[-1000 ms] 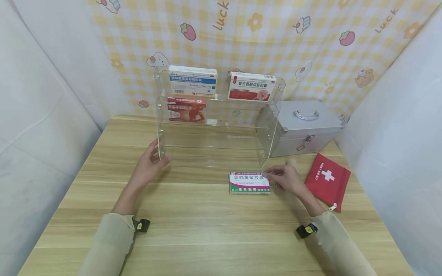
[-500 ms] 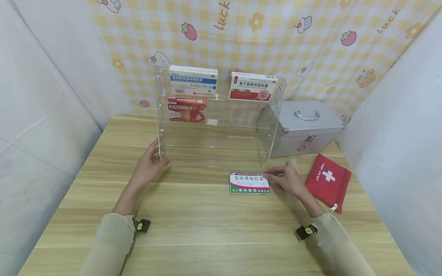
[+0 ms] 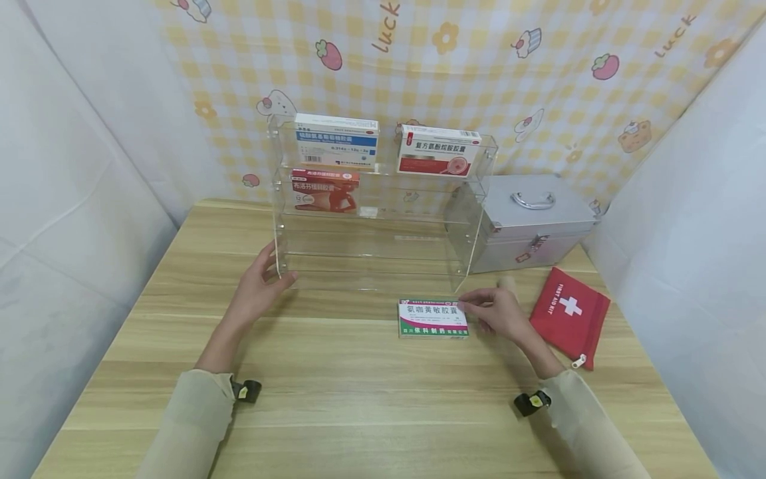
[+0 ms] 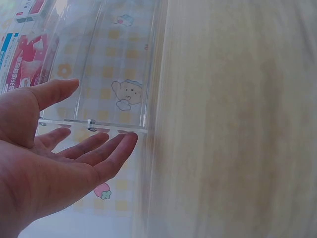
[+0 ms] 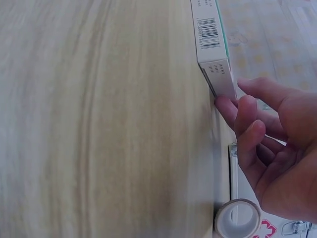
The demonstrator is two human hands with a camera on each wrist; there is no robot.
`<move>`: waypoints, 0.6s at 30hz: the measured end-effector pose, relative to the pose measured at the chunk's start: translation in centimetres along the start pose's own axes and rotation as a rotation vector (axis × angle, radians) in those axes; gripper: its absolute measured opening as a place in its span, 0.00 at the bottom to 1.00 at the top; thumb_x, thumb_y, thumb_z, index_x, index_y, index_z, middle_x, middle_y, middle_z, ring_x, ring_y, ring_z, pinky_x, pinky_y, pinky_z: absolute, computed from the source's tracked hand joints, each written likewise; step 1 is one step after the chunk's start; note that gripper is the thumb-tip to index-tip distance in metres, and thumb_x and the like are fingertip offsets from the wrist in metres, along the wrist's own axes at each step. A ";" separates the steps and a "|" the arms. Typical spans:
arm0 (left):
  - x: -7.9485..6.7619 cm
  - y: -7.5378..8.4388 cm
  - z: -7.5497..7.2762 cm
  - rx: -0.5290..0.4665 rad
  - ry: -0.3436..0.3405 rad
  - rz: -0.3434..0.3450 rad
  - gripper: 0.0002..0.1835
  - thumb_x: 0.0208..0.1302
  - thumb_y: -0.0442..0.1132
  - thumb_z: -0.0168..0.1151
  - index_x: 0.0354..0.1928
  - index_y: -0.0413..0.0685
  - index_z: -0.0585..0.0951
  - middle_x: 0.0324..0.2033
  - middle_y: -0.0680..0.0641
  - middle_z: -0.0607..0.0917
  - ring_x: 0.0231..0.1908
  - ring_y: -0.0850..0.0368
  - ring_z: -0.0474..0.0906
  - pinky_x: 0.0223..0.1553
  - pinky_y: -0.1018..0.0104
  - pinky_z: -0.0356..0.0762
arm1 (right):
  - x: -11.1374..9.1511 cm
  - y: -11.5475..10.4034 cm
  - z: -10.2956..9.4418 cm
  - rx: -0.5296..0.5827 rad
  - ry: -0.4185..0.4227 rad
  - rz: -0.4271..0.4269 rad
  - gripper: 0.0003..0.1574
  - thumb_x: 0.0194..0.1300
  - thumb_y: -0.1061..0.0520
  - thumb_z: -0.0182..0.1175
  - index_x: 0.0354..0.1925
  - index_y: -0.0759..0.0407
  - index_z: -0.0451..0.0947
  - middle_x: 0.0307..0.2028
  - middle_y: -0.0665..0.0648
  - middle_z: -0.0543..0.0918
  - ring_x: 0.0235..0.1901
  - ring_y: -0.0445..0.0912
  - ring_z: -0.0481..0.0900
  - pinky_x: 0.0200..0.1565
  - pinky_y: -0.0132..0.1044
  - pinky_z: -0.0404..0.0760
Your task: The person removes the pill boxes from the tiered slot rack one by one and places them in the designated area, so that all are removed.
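Note:
A white, green and magenta medicine box [image 3: 433,319] lies face up on the table in front of the clear acrylic rack [image 3: 371,265]. My right hand [image 3: 495,310] pinches its right end between thumb and index finger, while the other fingers curl loosely in the right wrist view. At the rack's lower left, my left hand [image 3: 256,285] touches the side panel with extended fingers outside it and the thumb apart at the front. The rack's upper tiers bear a blue-and-white box [image 3: 336,145], a red-and-white box [image 3: 438,153] and a red box [image 3: 324,193].
Behind the rack's right side stands a silver metal case [image 3: 532,216] with a handle on its lid. A red first aid pouch [image 3: 568,316] lies right of my right hand. In the right wrist view, a tape roll [image 5: 237,219] stands below that hand. A yellow checked cloth [image 3: 371,73] hangs behind.

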State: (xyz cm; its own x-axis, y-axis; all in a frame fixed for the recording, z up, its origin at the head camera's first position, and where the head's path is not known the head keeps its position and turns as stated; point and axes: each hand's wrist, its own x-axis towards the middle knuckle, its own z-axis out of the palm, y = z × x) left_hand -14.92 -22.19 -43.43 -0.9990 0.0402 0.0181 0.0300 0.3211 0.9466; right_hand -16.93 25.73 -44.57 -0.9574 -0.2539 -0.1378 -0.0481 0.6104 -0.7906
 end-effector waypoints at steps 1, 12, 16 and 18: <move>0.0 0.0 0.0 -0.002 -0.001 -0.001 0.43 0.69 0.44 0.63 0.78 0.66 0.50 0.70 0.34 0.61 0.65 0.32 0.62 0.59 0.38 0.69 | 0.0 0.0 -0.1 -0.003 0.001 0.005 0.15 0.64 0.50 0.68 0.45 0.57 0.85 0.21 0.59 0.83 0.11 0.47 0.72 0.09 0.34 0.69; -0.1 0.2 0.0 -0.012 -0.005 0.001 0.43 0.69 0.42 0.62 0.78 0.66 0.49 0.70 0.33 0.60 0.66 0.31 0.61 0.59 0.37 0.67 | -0.4 -1.1 -1.4 -0.043 0.007 -0.020 0.14 0.66 0.53 0.66 0.47 0.57 0.85 0.36 0.59 0.87 0.13 0.52 0.75 0.10 0.36 0.71; -0.1 0.1 -0.1 -0.004 -0.005 0.004 0.43 0.69 0.40 0.62 0.78 0.65 0.49 0.70 0.32 0.60 0.66 0.30 0.61 0.59 0.37 0.67 | -0.4 -1.9 -1.8 -0.051 -0.006 -0.040 0.15 0.66 0.53 0.66 0.48 0.58 0.85 0.36 0.61 0.86 0.13 0.54 0.75 0.10 0.34 0.69; -0.1 0.1 -0.1 -0.003 -0.003 0.005 0.43 0.69 0.41 0.62 0.78 0.65 0.49 0.70 0.32 0.60 0.66 0.30 0.61 0.59 0.37 0.67 | -0.3 -2.3 -2.1 -0.058 -0.011 -0.038 0.16 0.66 0.52 0.66 0.49 0.58 0.85 0.34 0.62 0.86 0.14 0.56 0.75 0.10 0.34 0.68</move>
State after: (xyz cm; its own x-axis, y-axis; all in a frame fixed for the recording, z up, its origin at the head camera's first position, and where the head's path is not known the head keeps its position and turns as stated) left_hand -14.85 -22.26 -43.35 -0.9987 0.0450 0.0219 0.0351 0.3177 0.9475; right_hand -17.11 25.94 -41.43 -0.9514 -0.2858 -0.1151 -0.1011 0.6424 -0.7597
